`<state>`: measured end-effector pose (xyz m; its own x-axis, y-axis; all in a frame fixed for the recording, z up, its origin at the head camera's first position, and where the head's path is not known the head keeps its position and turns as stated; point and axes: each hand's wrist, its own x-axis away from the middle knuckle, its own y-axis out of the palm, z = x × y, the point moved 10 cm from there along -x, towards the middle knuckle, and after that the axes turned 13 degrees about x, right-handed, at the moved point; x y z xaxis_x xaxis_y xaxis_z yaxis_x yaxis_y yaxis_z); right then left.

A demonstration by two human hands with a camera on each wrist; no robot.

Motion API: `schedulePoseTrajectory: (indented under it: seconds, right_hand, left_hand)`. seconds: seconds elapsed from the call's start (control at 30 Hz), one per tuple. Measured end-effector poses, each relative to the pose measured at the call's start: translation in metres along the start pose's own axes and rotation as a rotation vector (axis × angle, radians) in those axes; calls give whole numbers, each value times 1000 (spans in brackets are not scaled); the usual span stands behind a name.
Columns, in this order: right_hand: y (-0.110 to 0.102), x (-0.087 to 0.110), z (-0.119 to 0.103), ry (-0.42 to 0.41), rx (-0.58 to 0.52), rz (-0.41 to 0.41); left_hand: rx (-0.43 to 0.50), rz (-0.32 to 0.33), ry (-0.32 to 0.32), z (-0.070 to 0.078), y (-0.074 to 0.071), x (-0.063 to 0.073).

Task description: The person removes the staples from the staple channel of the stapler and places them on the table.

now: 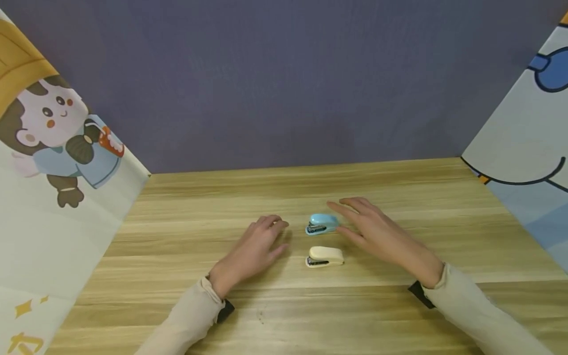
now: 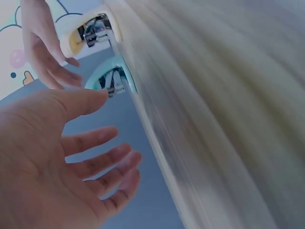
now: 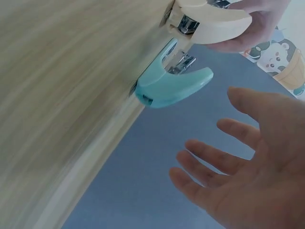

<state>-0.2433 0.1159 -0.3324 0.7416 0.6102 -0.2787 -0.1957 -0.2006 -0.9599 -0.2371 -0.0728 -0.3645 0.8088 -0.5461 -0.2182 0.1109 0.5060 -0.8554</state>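
Two small staplers lie on the wooden table, one behind the other, their front ends pointing left. The light blue stapler is the farther one; the cream stapler is nearer the person. My right hand hovers at the right end of the blue stapler, fingers spread and relaxed, holding nothing. To the left of both staplers is my left hand, with loosely bent fingers and nothing in them. In the right wrist view the blue stapler stands apart from the fingertips.
The wood-grain table meets a dark blue-grey panel at the back. Side panels with cartoon prints rise at left and right. Dark bands show under both cream sleeves.
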Motion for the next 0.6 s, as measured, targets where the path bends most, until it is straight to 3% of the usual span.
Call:
schedulePoseTrajectory:
  seconds: [0.23, 0.43, 0.6]
  right_hand:
    - [12, -20, -11, -29, -63, -24]
    - [27, -27, -23, -65, -72, -71]
    - [28, -28, -28, -74, -55, -55]
  left_hand:
    - [110, -99, -48, 0, 22, -19]
    - [354, -143, -103, 0, 39, -36]
    - [418, -142, -69, 6, 49, -51]
